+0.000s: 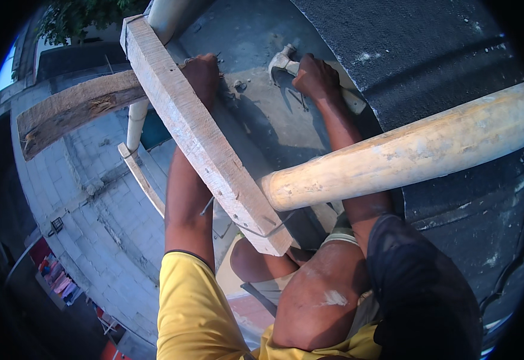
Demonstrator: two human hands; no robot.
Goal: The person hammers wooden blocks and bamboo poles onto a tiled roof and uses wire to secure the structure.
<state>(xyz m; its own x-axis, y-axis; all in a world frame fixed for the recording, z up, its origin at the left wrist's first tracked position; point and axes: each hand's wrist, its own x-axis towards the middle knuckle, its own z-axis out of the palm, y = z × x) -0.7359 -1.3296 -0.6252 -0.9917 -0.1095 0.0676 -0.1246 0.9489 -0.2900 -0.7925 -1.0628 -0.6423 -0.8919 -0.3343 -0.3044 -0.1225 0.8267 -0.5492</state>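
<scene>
Grey blockwork [103, 174] fills the far left; in front of it a rough-sawn wooden plank [82, 108] slants up to the right and passes behind a long squared timber beam [193, 129]; the left hand [204, 77] is just beyond that beam, near the plank's right end, its fingers bent, though the beam hides part of it and I cannot tell whether it grips anything; the beam runs diagonally down to the right, with thin wire [256, 231] around its lower end; right of the left hand, a claw hammer [282, 62] is above the grey concrete, its handle clenched in the right hand [317, 78]; a pale bamboo pole [406, 147] stretches from the beam's lower part to the right, crossing over the right forearm; a dark ribbed sheet [421, 45] lies behind the pole.
</scene>
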